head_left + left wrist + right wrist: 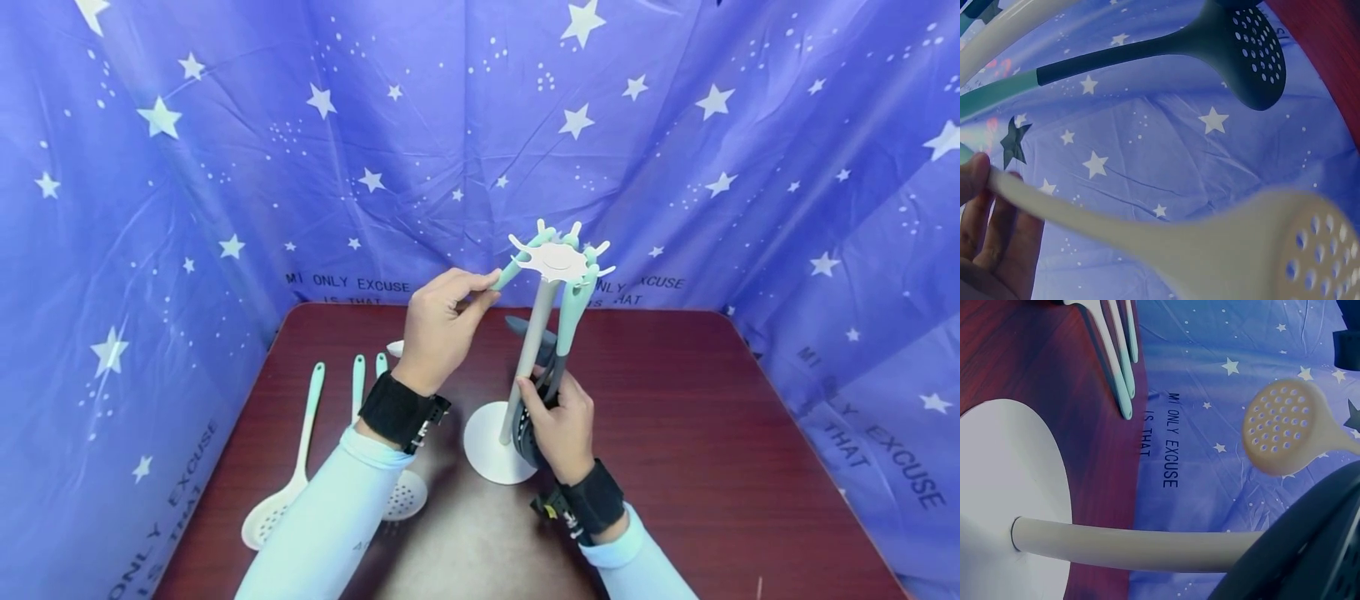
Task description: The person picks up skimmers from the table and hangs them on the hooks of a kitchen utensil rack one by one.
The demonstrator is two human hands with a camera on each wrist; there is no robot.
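In the head view my left hand pinches a mint-handled white skimmer between thumb and fingers, at one of the left hooks of a white utensil stand. The skimmer's perforated head shows large in the left wrist view and hangs in the air in the right wrist view. My right hand grips the stand's pole low down, thumb across its front, beside dark grey utensils with mint handles hanging on the right side. A dark skimmer hangs behind the white one. The right fingers are mostly hidden.
The stand's round white base rests on the dark red table. Left of it lie white utensils with mint handles, among them a slotted one and another perforated head beside my left forearm. A starry blue curtain surrounds the table.
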